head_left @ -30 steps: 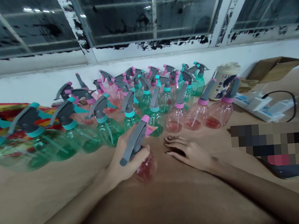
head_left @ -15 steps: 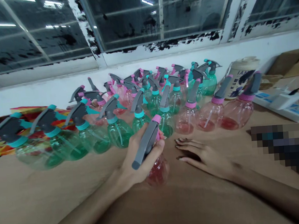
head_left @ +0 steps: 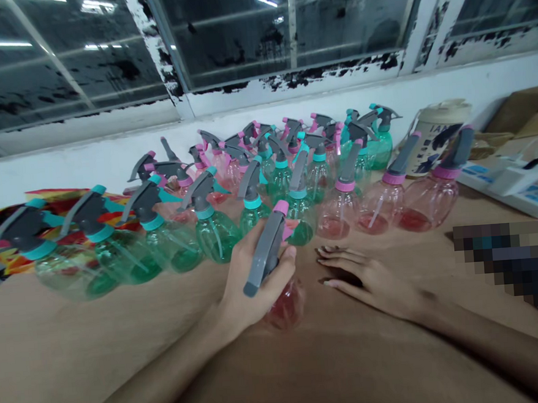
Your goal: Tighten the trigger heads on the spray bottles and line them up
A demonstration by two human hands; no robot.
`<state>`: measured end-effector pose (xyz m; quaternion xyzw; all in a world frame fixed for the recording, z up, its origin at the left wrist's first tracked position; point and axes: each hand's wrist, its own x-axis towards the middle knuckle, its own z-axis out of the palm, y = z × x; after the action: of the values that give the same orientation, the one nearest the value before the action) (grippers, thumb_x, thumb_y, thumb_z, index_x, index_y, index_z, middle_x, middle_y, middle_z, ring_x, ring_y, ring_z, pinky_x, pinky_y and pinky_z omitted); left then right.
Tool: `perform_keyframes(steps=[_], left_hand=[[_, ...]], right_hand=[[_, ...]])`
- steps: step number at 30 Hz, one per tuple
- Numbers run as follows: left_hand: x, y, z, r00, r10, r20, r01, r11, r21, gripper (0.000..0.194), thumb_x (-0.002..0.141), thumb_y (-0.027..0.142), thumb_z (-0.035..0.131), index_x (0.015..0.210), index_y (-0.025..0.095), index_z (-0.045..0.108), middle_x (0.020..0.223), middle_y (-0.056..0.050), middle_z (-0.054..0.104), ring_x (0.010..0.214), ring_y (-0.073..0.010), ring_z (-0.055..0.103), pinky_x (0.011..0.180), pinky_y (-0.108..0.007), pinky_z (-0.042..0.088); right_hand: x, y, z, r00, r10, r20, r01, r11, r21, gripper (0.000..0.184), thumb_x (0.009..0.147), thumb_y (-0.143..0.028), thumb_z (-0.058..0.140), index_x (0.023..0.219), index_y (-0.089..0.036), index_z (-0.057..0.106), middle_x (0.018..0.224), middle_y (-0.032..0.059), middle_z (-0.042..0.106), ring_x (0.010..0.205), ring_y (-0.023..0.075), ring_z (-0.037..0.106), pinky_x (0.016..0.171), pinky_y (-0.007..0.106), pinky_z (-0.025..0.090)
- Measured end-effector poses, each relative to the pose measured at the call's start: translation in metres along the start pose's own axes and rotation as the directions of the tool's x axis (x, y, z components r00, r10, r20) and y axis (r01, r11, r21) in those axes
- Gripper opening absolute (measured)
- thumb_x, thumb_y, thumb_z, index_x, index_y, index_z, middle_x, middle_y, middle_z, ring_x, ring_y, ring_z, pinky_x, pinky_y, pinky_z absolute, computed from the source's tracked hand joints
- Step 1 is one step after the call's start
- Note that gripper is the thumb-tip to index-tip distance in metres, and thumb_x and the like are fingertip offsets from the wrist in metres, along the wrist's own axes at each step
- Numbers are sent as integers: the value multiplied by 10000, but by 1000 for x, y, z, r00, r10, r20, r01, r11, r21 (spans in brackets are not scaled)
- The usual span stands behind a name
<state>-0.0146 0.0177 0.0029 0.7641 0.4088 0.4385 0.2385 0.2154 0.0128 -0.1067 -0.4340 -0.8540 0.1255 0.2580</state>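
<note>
Hands: left hand and right hand well apart, both low at the surface.
Left hand: clamped round the neck of a pink spray bottle, just under its grey trigger head, with thumb on the near right side and most other fingers hidden behind.
Right hand: bare, palm down, fingers slightly spread, holding nothing; pointing leftward at the bottle, with a gap of bare surface between.
Place of held bottle: in front of the body, between the hands, nearer to the left by being in its grip; to the left of the right fingertips.
Long axis of held bottle: roughly upright, with body below the grip.
Trigger head line: slanting, from grey end at near left to pink nozzle at far right.
Base of held bottle: contact with the surface not clear; cannot tell.
Beyond left hand: row of teal-collared green bottles, running off to the left.
Beyond right hand: pink-collared bottles, standing apart from the fingers.
Farther right: printed cup behind the pink-collared bottles, and power strip.
</note>
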Motion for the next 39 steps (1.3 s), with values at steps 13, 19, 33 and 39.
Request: perform_keyframes(steps=[13, 19, 33, 39], left_hand=[[-4, 2, 1, 1000, -21, -4, 21, 998, 67, 185, 762, 238, 584, 943, 229, 547, 799, -11, 639, 626, -156, 597, 626, -290, 519], [-1, -1, -1, 998, 3, 57, -7, 998, 66, 209, 704, 262, 592, 893, 241, 503, 784, 20, 562, 502, -113, 487, 519, -262, 466], [3, 5, -3, 996, 75, 51, -79, 993, 85, 96, 814, 269, 530, 750, 221, 478, 693, 17, 524, 580, -132, 527, 594, -273, 469], [1, -1, -1, 997, 81, 17, -82, 994, 67, 117, 819, 258, 527, 930, 226, 513, 836, -19, 570, 750, -171, 583, 704, -310, 489]], right_hand=[[-1, 1, 1, 999, -5, -32, 6, 1000, 28, 407, 901, -418, 523, 1276, -261, 549, 1316, 52, 585, 1254, 236, 497, 1048, 484, 413], [0, 0, -1, 1000, 6, -5, -6, 1000, 14, 418, 910, -415, 509, 1291, -244, 531, 1338, 59, 566, 1266, 229, 484, 1062, 477, 400], [0, 3, 1, 1000, -6, -20, 7, 999, 46, 427, 900, -418, 527, 1297, -260, 526, 1331, 54, 572, 1269, 234, 480, 1063, 485, 395], [0, 1, 0, 999, -10, -43, 12, 998, 57, 406, 901, -411, 525, 1280, -268, 545, 1312, 49, 588, 1261, 232, 490, 1051, 472, 412]])
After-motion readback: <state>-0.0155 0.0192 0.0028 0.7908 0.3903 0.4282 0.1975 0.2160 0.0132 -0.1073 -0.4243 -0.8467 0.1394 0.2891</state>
